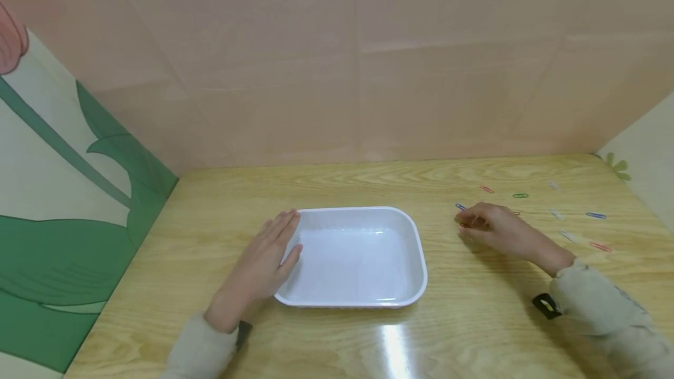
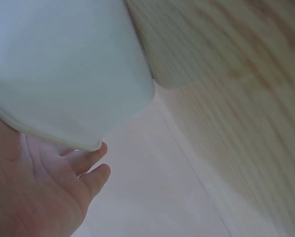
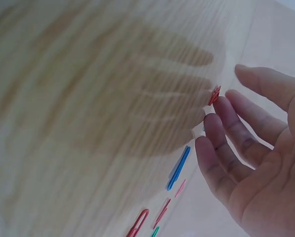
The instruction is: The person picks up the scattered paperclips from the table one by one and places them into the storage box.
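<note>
A white rectangular tray [image 1: 351, 262] sits on the wooden table, with nothing in it. At its left rim rests my left hand [image 1: 263, 256], fingers straight and the thumb reaching over the inside. In the left wrist view, the tray's outer wall [image 2: 73, 64] covers part of that hand [image 2: 43, 192]. My right hand [image 1: 497, 228] is low over the table, right of the tray. A red paper clip [image 3: 214, 95] lies right at its fingertips, and the thumb stands apart from the fingers. Close beside it lies a blue paper clip [image 1: 460, 207].
Several more paper clips are scattered at the right, among them a green clip [image 1: 521, 195], a blue clip [image 1: 596, 215], a red clip [image 1: 601, 247] and a white clip [image 1: 568, 236]. A pinkish covered wall [image 1: 358, 104] rises behind the table. A panel with green leaves [image 1: 52, 256] borders the left.
</note>
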### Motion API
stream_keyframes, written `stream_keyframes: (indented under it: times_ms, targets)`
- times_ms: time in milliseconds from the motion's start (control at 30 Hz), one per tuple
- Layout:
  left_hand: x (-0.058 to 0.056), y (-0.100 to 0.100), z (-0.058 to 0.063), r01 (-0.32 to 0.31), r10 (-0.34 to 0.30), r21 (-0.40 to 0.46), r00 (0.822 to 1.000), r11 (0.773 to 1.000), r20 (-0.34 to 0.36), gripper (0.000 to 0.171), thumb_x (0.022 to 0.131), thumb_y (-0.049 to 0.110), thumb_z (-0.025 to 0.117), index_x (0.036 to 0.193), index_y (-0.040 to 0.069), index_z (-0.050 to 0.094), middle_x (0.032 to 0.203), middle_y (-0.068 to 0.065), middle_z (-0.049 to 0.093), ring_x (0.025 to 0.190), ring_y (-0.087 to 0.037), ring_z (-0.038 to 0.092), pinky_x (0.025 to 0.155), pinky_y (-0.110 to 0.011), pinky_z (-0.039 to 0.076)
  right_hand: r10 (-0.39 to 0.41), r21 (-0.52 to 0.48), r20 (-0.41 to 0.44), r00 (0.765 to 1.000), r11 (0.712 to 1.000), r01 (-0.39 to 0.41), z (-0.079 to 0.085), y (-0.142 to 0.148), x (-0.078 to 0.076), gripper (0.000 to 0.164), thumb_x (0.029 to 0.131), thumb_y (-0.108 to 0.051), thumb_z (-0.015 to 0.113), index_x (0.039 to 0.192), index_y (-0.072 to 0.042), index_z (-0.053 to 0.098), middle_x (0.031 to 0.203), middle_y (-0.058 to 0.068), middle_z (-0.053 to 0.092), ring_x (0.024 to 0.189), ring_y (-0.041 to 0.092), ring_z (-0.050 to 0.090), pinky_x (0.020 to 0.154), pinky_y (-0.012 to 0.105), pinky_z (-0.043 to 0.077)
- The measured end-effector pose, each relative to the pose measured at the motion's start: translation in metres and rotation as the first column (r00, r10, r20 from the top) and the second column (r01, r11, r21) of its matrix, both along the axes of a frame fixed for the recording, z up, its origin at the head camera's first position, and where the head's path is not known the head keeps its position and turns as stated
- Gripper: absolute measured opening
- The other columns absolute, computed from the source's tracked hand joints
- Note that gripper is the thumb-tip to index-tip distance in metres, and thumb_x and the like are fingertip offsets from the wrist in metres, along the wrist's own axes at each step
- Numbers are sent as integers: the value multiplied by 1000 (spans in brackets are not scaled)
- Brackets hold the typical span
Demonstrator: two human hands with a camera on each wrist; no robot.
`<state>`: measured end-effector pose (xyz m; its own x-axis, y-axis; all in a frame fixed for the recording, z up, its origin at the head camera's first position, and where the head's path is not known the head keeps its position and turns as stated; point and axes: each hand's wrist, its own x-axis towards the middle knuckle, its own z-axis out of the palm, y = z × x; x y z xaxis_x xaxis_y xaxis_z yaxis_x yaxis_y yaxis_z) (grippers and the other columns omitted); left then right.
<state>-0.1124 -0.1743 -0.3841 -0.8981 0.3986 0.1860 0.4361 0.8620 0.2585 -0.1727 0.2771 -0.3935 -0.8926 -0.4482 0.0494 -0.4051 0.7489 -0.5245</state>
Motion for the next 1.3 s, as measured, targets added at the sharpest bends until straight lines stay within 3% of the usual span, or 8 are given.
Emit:
stream_keyframes:
  times_ms: [200,367,700,1133,1300]
  targets:
    - [1,0,0,-8,8,5,1000,1000,3,62,102,33,51,151,-1,36,159,-18,34,148,-36,33,124,-51,24,31,48,-25,999,998,-30,-3,2,-4,21,87,-2,71,108,0,72,96,4,70,81,4,60,66,19,54]
    - [1,0,-1,-12,12,18,1000,1000,9,62,103,34,49,152,0,35,160,-17,34,148,-36,34,124,-50,25,48,45,-9,999,998,-48,-3,2,-5,19,85,3,71,104,2,73,95,7,73,81,9,65,67,19,56]
    - [-1,-2,-2,-8,7,44,1000,999,9,63,103,35,51,152,0,35,159,-17,34,148,-36,33,124,-50,25,23,63,27,999,998,-24,0,1,-4,17,85,2,71,102,0,74,97,9,76,85,14,70,70,19,58]
    - [0,-2,-1,-17,15,23,999,1000,47,64,104,39,46,154,2,31,162,-15,29,150,-34,29,124,-50,26,13,34,86,996,999,-16,0,-1,-6,13,88,1,69,99,-2,74,91,3,74,78,-5,59,66,16,54]
    - [-1,-4,-2,-9,8,32,1000,999,27,64,104,37,48,153,0,32,161,-16,31,149,-35,31,124,-51,26,18,30,82,996,999,-21,-1,-1,-6,9,90,-3,68,98,-2,72,87,3,72,77,-4,58,65,17,53]
